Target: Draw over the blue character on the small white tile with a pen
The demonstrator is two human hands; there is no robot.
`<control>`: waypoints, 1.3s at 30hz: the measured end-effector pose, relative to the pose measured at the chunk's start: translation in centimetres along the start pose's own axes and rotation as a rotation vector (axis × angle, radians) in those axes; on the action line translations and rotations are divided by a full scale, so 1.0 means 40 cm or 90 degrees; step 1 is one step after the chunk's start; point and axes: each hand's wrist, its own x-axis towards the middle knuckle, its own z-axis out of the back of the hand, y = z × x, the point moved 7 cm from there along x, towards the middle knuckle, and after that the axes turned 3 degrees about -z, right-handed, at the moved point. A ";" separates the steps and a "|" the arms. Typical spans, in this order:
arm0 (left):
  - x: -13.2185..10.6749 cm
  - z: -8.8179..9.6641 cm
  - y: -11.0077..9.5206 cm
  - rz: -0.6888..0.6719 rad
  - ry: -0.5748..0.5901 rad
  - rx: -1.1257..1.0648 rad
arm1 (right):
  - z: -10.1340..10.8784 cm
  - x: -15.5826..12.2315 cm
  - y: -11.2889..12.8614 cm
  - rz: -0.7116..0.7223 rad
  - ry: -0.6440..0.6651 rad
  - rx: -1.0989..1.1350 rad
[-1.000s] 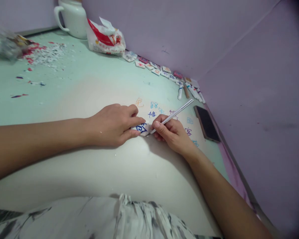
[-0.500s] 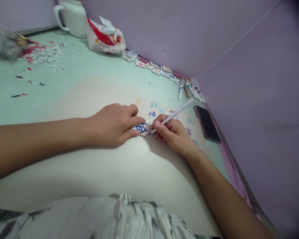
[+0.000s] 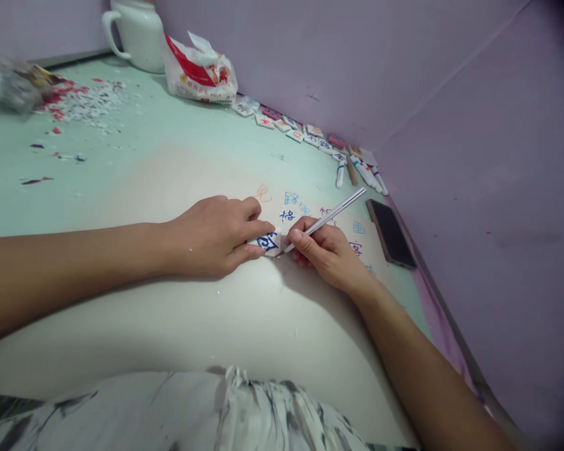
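Clear plastic, crumpled into a bag [image 3: 9,84], lies at the far left of the pale green bench [image 3: 169,119], its mouth beside a heap of red and white scraps [image 3: 91,103]; perhaps they were gathered there to stay out of the arms' way. Next, to the right, a white jug [image 3: 143,37] stands upright at the far wall, and a tissue pack [image 3: 200,72] leans near it with one sheet pulled up, handy for grabbing.

Nearer, the left hand [image 3: 211,235] rests on the bench, thumb and forefinger parted just enough to pin a small white piece [image 3: 269,241] from its far and near sides. That grip seems meant to steady it while leaving its right end exposed; blue strokes face up. The piece lies flat, between the two hands.

Beyond it, coloured characters [image 3: 286,215] are written on the bench, and a row of similar pieces [image 3: 295,135] lines the far wall. The right hand [image 3: 326,254] is closed around a slim silver tool [image 3: 338,208] as one holds a pen, low down, probably for fine control; its tip meets the piece's near right corner, or sits just beside it. Farther right lie markers [image 3: 364,173] and a dark phone [image 3: 391,235].
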 end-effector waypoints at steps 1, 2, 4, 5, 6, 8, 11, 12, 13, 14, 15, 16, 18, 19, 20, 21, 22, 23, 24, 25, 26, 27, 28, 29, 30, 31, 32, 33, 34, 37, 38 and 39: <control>0.000 0.000 0.001 0.001 0.001 0.001 | 0.000 0.000 0.000 0.001 0.001 -0.001; 0.000 0.000 0.001 0.000 0.001 0.000 | 0.000 0.001 0.001 0.002 0.001 -0.001; 0.000 0.000 0.001 -0.001 0.001 -0.002 | 0.001 0.001 0.001 0.006 0.002 0.002; 0.000 0.000 0.001 -0.002 0.000 -0.002 | 0.001 0.002 0.001 0.006 0.002 0.003; 0.001 -0.001 0.001 -0.002 0.001 -0.001 | 0.001 0.001 0.001 0.006 0.002 0.004; 0.002 -0.002 0.002 -0.002 0.003 0.001 | 0.000 0.001 0.000 0.002 0.003 0.006; 0.002 -0.003 0.002 -0.001 0.001 0.001 | 0.000 0.000 -0.002 -0.006 0.004 0.010; 0.002 -0.003 0.002 -0.001 -0.001 0.001 | 0.000 0.000 -0.002 -0.005 0.004 0.011; 0.001 -0.003 0.002 -0.002 -0.002 0.001 | 0.000 0.000 -0.002 -0.004 0.004 0.012; 0.001 -0.003 0.002 -0.002 -0.002 0.000 | 0.000 0.001 -0.001 -0.003 0.005 0.012; 0.000 -0.003 0.002 -0.001 -0.001 0.000 | 0.000 0.001 -0.001 -0.002 0.005 0.013; 0.001 -0.002 0.002 0.000 0.000 -0.001 | 0.000 0.001 -0.001 -0.001 0.006 0.014; 0.002 -0.002 0.001 0.002 0.011 -0.003 | 0.000 0.002 -0.002 -0.001 0.006 0.016; 0.002 -0.002 0.000 0.004 0.019 -0.004 | 0.001 0.002 -0.001 0.000 0.006 0.016; 0.003 -0.002 0.000 0.006 0.027 -0.004 | 0.001 0.003 -0.001 0.001 0.006 0.016; 0.004 -0.002 0.000 0.009 0.034 -0.005 | 0.001 0.003 -0.001 0.003 0.006 0.014; 0.004 -0.001 0.000 0.011 0.037 -0.005 | 0.001 0.003 0.000 0.004 0.007 0.013; 0.004 -0.001 0.000 0.012 0.038 -0.005 | 0.000 0.003 0.000 0.005 0.008 0.012; 0.004 0.000 0.000 0.012 0.034 -0.004 | 0.000 0.003 0.000 0.005 0.008 0.011; 0.004 0.000 0.001 0.011 0.029 -0.003 | 0.000 0.003 -0.001 0.004 0.008 0.011; 0.003 0.000 0.001 0.009 0.023 -0.002 | 0.000 0.003 -0.001 0.002 0.009 0.011; 0.002 -0.001 0.001 0.007 0.017 0.000 | 0.000 0.003 -0.002 0.000 0.008 0.012; 0.002 -0.001 0.002 0.005 0.010 0.002 | 0.000 0.002 -0.002 -0.002 0.009 0.012; 0.001 -0.002 0.002 0.003 0.006 0.003 | 0.000 0.002 -0.002 -0.003 0.008 0.012; 0.001 -0.003 0.002 0.001 0.002 0.004 | 0.000 0.002 -0.002 -0.004 0.007 0.012; 0.001 -0.004 0.002 0.001 0.001 0.004 | 0.000 0.002 -0.002 -0.005 0.007 0.011; 0.000 -0.004 0.002 0.001 0.000 0.004 | 0.000 0.002 -0.002 -0.005 0.007 0.010; 0.000 -0.004 0.002 0.003 0.000 0.005 | 0.000 0.002 -0.002 -0.004 0.006 0.008; 0.001 -0.004 0.002 0.004 0.001 0.006 | 0.000 0.002 -0.001 -0.003 0.007 0.006; 0.001 -0.002 0.001 0.005 0.006 0.007 | 0.000 0.002 0.000 -0.002 0.009 0.006; 0.002 -0.001 0.000 0.004 0.009 0.006 | 0.000 0.002 0.000 -0.003 0.009 0.007; 0.002 0.000 0.000 0.004 0.012 0.005 | 0.000 0.002 0.000 -0.004 0.009 0.009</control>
